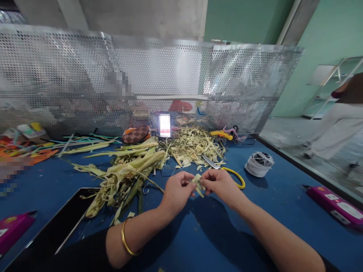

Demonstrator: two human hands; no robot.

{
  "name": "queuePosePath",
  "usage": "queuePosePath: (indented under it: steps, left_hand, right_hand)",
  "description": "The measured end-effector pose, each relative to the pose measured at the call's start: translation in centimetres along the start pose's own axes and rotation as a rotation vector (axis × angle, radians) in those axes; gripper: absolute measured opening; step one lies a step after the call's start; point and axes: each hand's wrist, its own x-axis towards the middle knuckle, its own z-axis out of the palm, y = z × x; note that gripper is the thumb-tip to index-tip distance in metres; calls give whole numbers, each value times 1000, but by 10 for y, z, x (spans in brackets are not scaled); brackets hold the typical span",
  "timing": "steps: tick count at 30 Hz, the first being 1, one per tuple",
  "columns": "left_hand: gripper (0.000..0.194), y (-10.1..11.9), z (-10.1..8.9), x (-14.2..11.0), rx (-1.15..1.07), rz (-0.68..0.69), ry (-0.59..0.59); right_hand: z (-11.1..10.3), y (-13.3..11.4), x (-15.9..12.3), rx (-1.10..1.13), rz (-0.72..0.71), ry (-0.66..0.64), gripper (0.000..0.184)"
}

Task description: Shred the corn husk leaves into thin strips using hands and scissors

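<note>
Above the blue table, my left hand and my right hand meet at the middle. Both pinch a small folded strip of pale green leaf between their fingertips. A gold bangle sits on my left wrist. Behind my hands lies a pile of long green and yellow leaves, with a heap of cut leaf scraps beyond. Yellow-handled scissors lie just beyond my right hand.
A spool of white thread stands to the right. Pink boxes lie at the right edge and left edge. A dark tablet lies front left. A perforated metal screen closes off the back. A person walks at far right.
</note>
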Motion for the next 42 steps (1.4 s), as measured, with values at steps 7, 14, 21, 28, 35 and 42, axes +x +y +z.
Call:
queuePosePath:
  steps: [7, 14, 21, 28, 35, 42]
  left_hand:
    - [16, -1, -2, 4, -47, 22, -37]
    - [12, -1, -5, 6, -16, -35, -149]
    - [13, 5, -4, 0, 11, -205, -311]
    - [12, 14, -8, 4, 1, -152, -93]
    - [12, 8, -6, 6, -36, -101, 26]
    - [9, 5, -2, 3, -29, -87, 31]
  right_hand:
    - [2, 1, 0, 73, -114, 68, 20]
    - [-6, -8, -3, 27, -70, -106, 16]
    - [-7, -6, -1, -135, -54, -54, 16]
    - [-20, -12, -2, -327, -218, 125, 23]
    - [-3, 0, -6, -179, -128, 90, 15]
    - [1, -4, -10, -272, -201, 96, 11]
